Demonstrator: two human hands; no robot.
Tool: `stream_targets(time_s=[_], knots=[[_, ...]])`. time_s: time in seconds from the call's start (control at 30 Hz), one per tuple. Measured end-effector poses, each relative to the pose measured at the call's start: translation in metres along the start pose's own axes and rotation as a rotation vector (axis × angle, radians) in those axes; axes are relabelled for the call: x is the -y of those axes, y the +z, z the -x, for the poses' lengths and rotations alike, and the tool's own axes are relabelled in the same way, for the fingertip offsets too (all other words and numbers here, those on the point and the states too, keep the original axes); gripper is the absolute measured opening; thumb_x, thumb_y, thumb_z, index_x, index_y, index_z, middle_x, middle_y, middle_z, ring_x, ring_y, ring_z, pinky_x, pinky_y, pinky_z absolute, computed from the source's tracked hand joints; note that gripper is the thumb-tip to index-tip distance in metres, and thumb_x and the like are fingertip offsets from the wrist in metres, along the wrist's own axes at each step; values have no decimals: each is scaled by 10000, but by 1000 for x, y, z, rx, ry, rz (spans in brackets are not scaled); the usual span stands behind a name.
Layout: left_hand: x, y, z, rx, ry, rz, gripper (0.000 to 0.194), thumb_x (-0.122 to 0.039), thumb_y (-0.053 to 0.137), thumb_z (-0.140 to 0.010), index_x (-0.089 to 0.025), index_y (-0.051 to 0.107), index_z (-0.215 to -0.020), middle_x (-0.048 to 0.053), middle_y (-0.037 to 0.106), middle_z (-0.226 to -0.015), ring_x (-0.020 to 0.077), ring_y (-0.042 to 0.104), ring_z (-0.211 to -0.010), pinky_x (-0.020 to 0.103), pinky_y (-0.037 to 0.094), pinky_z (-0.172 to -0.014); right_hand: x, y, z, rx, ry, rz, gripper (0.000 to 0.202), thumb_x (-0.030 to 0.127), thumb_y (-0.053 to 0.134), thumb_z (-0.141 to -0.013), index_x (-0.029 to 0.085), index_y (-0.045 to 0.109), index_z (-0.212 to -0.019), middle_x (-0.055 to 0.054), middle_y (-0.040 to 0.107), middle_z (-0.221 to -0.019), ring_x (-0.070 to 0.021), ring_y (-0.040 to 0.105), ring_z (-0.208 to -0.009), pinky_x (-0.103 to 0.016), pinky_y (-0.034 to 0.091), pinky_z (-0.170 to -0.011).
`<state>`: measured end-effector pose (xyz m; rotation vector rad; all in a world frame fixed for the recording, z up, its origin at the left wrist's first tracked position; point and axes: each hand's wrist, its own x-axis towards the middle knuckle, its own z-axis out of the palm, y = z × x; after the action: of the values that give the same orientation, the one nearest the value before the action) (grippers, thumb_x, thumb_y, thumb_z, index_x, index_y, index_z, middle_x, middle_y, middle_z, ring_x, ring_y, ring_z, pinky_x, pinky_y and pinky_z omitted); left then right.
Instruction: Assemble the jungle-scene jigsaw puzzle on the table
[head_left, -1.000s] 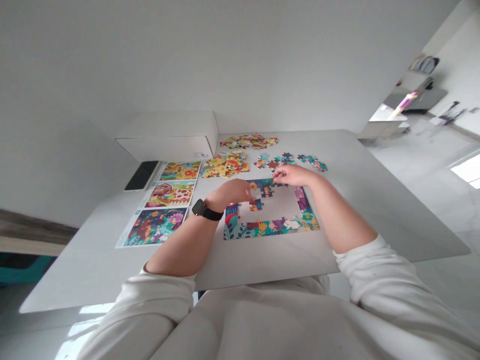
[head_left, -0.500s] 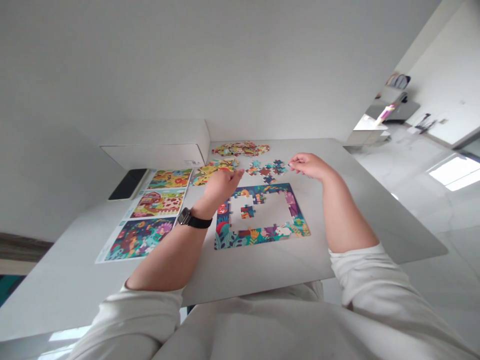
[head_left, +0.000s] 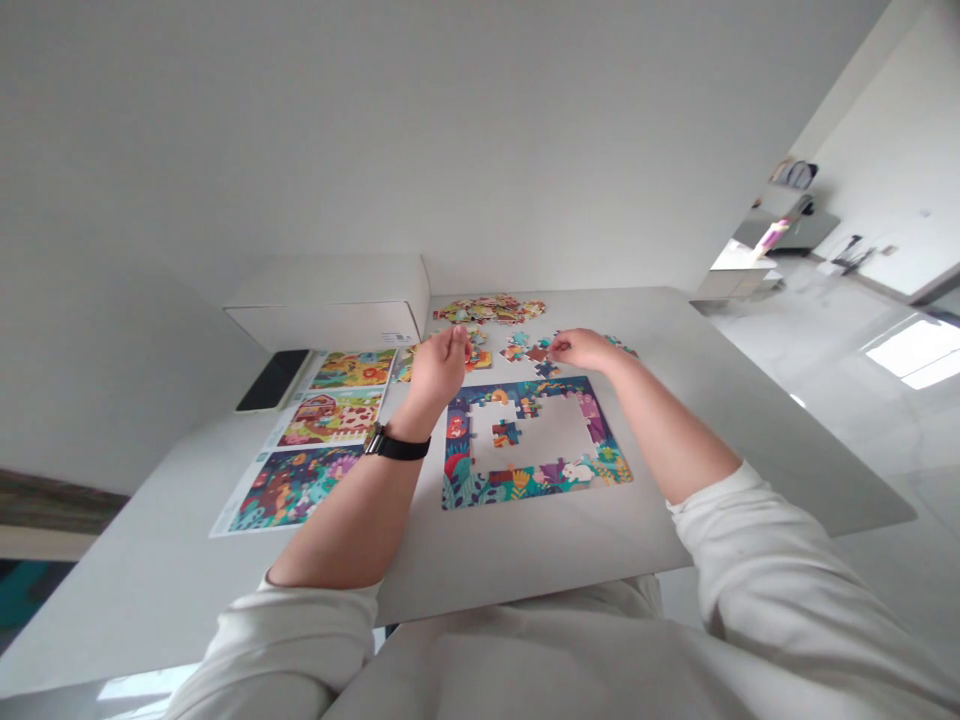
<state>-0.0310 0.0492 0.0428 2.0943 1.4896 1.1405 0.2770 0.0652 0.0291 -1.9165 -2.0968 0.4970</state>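
A jigsaw puzzle lies on the table with its border joined and a gap in the middle. Inside that gap sits a small joined cluster of brown and blue pieces. My right hand reaches behind the puzzle, fingers pinched on a puzzle piece among loose blue and brown pieces; its fingertips cover part of them. Closed, with the thumb against the curled fingers, my left hand hovers in front of a pile of yellow pieces. What it holds, if anything, is hidden.
On the left lies a printed sheet with three pictures, beside a dark phone. A white box stands against the wall. Another heap of pieces is at the back. More pieces lie behind my right wrist.
My right hand has moved left, onto the loose blue and brown pieces. My left hand has turned thumb-up and drawn back from those pieces. The view has shifted slightly.
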Motion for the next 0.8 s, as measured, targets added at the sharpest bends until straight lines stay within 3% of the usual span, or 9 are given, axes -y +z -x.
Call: stream_targets(time_s=[0.13, 0.23, 0.47, 0.63, 0.8], knots=[[-3, -8, 2, -65, -9, 57, 575, -609, 351, -1067, -230, 391, -636, 2, 418, -564, 159, 428, -597, 305, 287, -566, 27, 15, -26, 68, 5, 197, 185, 316, 715, -938, 228, 856, -1019, -93, 843, -1098, -258, 762, -1037, -286, 511, -850], [-4, -15, 1, -102, -10, 80, 580, -649, 371, -1041, -231, 325, -641, -5, 329, -571, 152, 367, -599, 310, 247, -547, 41, 28, -40, 42, 27, 251, 261, 356, 743, -913, 220, 853, -1106, -121, 828, -1174, -282, 744, -1139, -296, 521, -914], [-4, -21, -2, -113, 10, 99, 522, -554, 427, -1033, -227, 311, -643, -6, 309, -590, 146, 367, -609, 309, 248, -548, 58, 55, -53, -23, 109, 305, 573, 592, 739, -906, 131, 806, -1241, -257, 728, -1326, -384, 694, -1261, -397, 549, -998], [-10, -22, -1, -134, 11, 120, 526, -569, 419, -1032, -226, 299, -651, -2, 299, -600, 150, 360, -619, 312, 260, -563, 65, 61, -55, -30, 149, 307, 530, 530, 710, -940, 136, 774, -1288, -267, 681, -1403, -396, 675, -1289, -402, 545, -1016], [-15, -25, 2, -184, 9, 114, 544, -628, 370, -1043, -229, 311, -677, 10, 328, -610, 167, 396, -658, 310, 290, -580, 68, 62, -52, -23, 172, 242, 513, 429, 808, -870, 139, 731, -1286, -242, 687, -1399, -366, 674, -1259, -371, 531, -1004]])
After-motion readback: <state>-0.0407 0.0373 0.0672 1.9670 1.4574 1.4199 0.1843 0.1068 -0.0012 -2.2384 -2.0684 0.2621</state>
